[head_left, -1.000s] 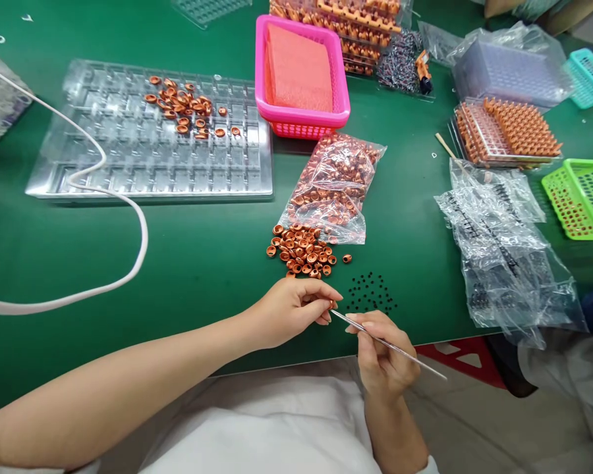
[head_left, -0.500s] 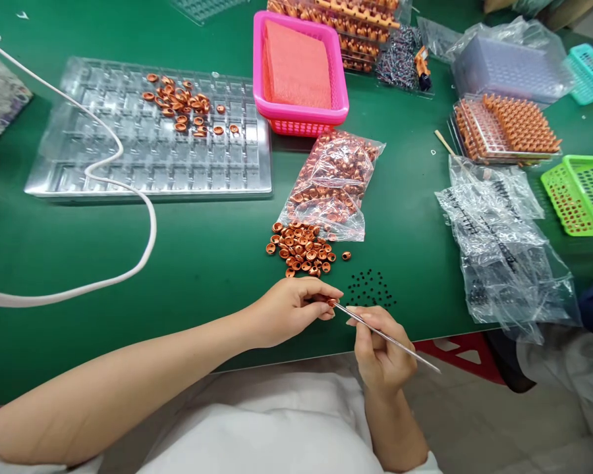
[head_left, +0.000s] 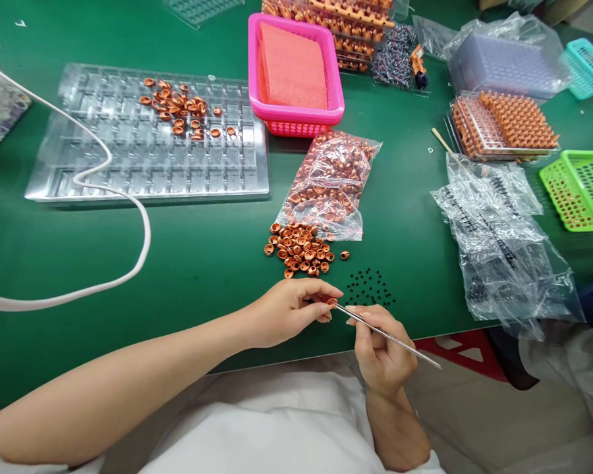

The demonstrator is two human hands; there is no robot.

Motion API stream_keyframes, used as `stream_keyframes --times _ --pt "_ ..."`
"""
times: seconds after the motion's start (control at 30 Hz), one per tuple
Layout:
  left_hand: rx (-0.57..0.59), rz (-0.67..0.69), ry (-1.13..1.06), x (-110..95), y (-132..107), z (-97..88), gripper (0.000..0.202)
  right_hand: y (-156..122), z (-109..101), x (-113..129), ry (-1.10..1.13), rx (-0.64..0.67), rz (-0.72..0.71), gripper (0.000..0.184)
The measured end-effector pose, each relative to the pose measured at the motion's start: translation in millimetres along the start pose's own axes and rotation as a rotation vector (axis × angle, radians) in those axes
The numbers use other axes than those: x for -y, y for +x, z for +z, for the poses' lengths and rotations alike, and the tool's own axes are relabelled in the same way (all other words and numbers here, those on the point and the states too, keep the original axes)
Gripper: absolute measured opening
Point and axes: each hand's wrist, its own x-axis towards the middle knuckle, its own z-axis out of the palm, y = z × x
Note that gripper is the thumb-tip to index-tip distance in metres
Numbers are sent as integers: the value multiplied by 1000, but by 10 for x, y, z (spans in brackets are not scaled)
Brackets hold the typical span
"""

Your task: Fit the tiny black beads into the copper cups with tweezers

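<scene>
Pinched between the thumb and fingers of my left hand [head_left: 304, 306] is a small copper-coloured cup [head_left: 331, 302], mostly covered by the fingertips. My right hand [head_left: 383, 345] grips a thin metal rod like tweezers [head_left: 395, 340], slanted with its tip at the cup. Whether the tip has two prongs I cannot tell. Just behind my hands lies a heap of the same copper cups [head_left: 301, 249], with one cup [head_left: 344, 255] apart on its right. Tiny black pieces [head_left: 370, 284] are scattered on the green table beyond my right hand.
A clear bag of copper cups [head_left: 331, 181] lies behind the heap. A clear plastic tray [head_left: 143, 174] with loose cups and a white cable [head_left: 145, 230] are left. Pink baskets [head_left: 338, 105] stand behind; plastic bags [head_left: 514, 250] and a green basket [head_left: 568, 197] are right.
The view has shifted slightly, so the things on the table appear a little further left. My hands keep almost the same pose, with the metal tool's tip still at the cup.
</scene>
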Motion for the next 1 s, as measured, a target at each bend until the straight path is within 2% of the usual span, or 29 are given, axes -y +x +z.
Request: stream_keyframes --times 0.57,0.7,0.83,1.0 --pt "58 23 38 4 -11 -7 21 23 -9 4 41 31 -44 33" --pt "56 19 55 30 -14 6 29 4 -4 13 58 38 -11 32" --pt "5 57 189 18 -25 -1 28 13 -54 15 130 49 51 33" --pt "-113 230 442 1 -22 -72 18 134 -223 -85 118 -87 216 16"
